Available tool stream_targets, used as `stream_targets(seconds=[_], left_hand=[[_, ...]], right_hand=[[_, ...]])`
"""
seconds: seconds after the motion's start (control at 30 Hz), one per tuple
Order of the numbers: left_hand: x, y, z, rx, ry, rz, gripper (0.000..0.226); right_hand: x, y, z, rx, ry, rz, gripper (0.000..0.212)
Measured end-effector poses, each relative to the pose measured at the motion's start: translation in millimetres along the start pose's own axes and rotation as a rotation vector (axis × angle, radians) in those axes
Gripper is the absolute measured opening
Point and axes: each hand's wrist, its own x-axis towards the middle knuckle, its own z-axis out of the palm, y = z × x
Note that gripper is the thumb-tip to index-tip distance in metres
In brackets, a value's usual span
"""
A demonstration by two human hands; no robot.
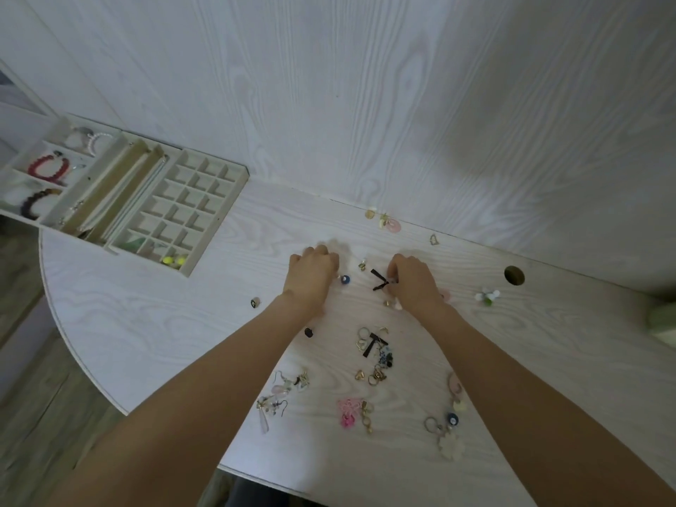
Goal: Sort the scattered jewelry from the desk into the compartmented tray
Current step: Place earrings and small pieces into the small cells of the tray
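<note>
Both hands reach over the middle of the white desk (146,323). My right hand (413,278) pinches a black bow earring (379,279) at its left fingertips. My left hand (311,274) lies knuckles up with fingers curled under; what it holds is hidden. A blue bead earring (345,279) sits just right of it. The compartmented tray (234,193) stands at the far left, with bracelets in its left sections and yellow and green pieces in the near small cells. Scattered earrings and rings (375,354) lie between my forearms.
A pink hoop earring (391,224) and gold pieces lie by the back wall. A white-green flower piece (487,296) sits right of my right hand, near a round cable hole (514,275). A small ring (255,303) lies left. The desk's curved edge runs along the left.
</note>
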Motion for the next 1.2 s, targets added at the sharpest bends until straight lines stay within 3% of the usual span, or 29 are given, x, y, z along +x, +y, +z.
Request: stream_targets(seconds=[0.17,0.27,0.33,0.43,0.5,0.6,0.8,0.9,1.07,1.2], left_hand=[[17.7,-4.3,-11.3,-0.239,-0.164,-0.165,0.032],[22.2,-3.5,-15.7,-0.275,-0.248,-0.193,0.027],[18.7,-1.2,-17.9,-0.279,-0.262,-0.159,0.014],[6.3,-2.2,-15.5,-0.413,-0.270,-0.154,0.020],[-3.7,-7.1,-14.3,-0.670,-0.215,-0.166,0.009],[-17.8,-10.6,-23.1,-1.066,-0.150,-0.165,0.013],[-38.9,-20.0,-53.0,-1.304,-0.053,-0.160,0.020],[-48.0,-27.6,-68.9,-1.326,0.016,-0.173,0.017],[-63.3,-47.1,-86.5,-1.172,0.117,-0.141,0.016],[-73.2,-68.9,-96.0,-1.065,0.183,-0.140,0.011]], right_hand=[[3.7,-3.7,-5.6,-0.057,-0.100,0.022,0.013],[-4.4,-1.0,-3.5,0.046,-0.015,0.013,0.008],[-11.1,-0.4,-5.0,0.207,0.105,-0.002,0.008],[-19.1,-4.8,-14.1,0.533,0.157,0.014,0.011],[-22.3,-8.8,-17.4,0.770,0.109,0.073,0.013],[-24.0,-15.9,-16.1,1.016,-0.016,0.175,0.015],[-31.6,-42.3,-19.6,1.528,-0.235,0.209,0.015],[-32.0,-63.2,-25.6,1.422,-0.308,0.192,0.013],[-23.5,-103.0,-33.6,1.118,-0.399,0.001,0.036],[-18.3,-133.2,-31.9,1.023,-0.430,-0.117,0.023]])
